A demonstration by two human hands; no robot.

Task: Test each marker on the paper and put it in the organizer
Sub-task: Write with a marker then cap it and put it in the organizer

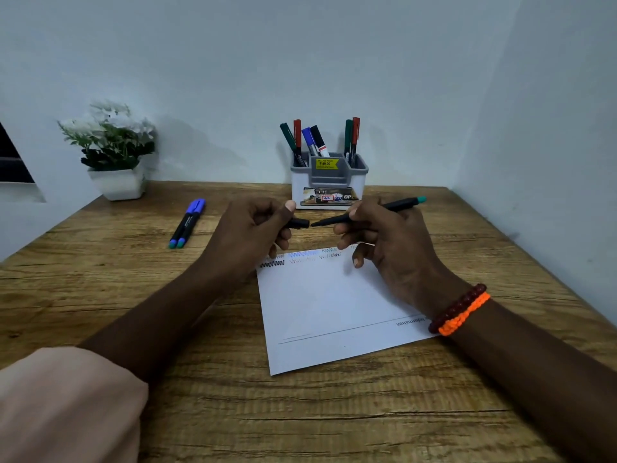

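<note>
**Cap and tip a hair apart: a misaligned push is the risk**

The left hand (257, 228) pinches a black cap (299, 223) between thumb and curled fingers, mouth turned toward the right; the right hand (384, 238) has its grip closed round the barrel of a black marker (367, 213), whose tip points at the cap and sits just short of it, not yet inside; the teal tail end rises up and away toward the far right corner of the bench (100, 295).

Whether the cap is going on or has just come off cannot be told; either way the likely trouble is the same; if the two are pushed together off-line, the tip could jab the cap's rim or a thumb and leave ink on skin; both hands hang above the far edge of the paper (334, 312), so a dropped cap or a dipped tip could blot the row of test squiggles (300, 259) there; the cap is small and held only at its closed end, so a slip could send it rolling along the bench.

The marker runs through the right grip about mid-barrel, tip end clear of the fingers on the inner side, tail end clear on the outer side; that hold looks steady.

The organizer (329, 182) stands at the far edge, just beyond the hands, already carrying several markers; two blue-capped markers (187, 223) lie side by side toward the far left corner, apparently yet to be tested; a reach for the organizer could knock the standing pens if hurried.
</note>
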